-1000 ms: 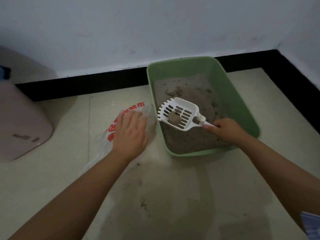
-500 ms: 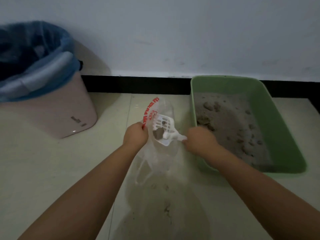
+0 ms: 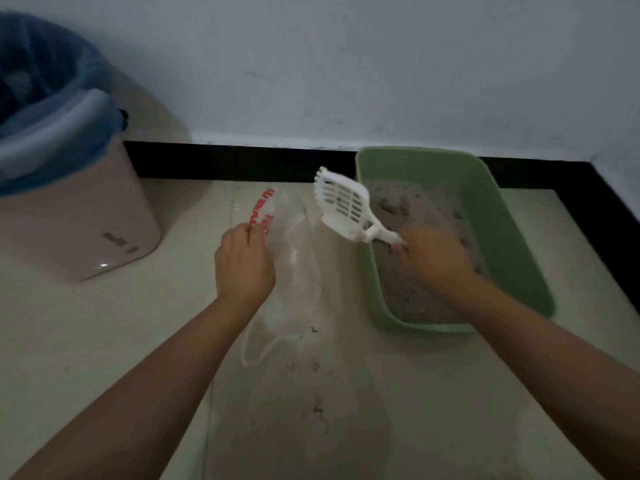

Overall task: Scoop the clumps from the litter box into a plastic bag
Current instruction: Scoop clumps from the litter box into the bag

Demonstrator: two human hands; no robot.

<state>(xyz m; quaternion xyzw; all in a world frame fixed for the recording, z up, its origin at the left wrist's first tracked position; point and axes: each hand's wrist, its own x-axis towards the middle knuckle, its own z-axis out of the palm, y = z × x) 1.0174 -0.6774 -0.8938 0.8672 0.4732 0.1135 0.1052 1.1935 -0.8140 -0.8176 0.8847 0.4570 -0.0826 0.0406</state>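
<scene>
Clumps (image 3: 393,206) at 12 o'clock of our right hand (image 3: 433,261), fingers clenched on scoop (image 3: 346,206); scoop axis toward 10; left hand (image 3: 244,263) pinches bag (image 3: 291,258).

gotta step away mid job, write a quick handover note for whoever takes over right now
Left hand: pinching the plastic bag by its red-printed edge, on the floor left of the litter box.
Right hand: gripping the scoop by its handle, head raised over the box's near-left rim; it looks empty.
Done: cannot tell what is in the bag.
Left: several clumps sit in the litter at the far end; scoop and bag them. A lined bin stands to the left.
</scene>
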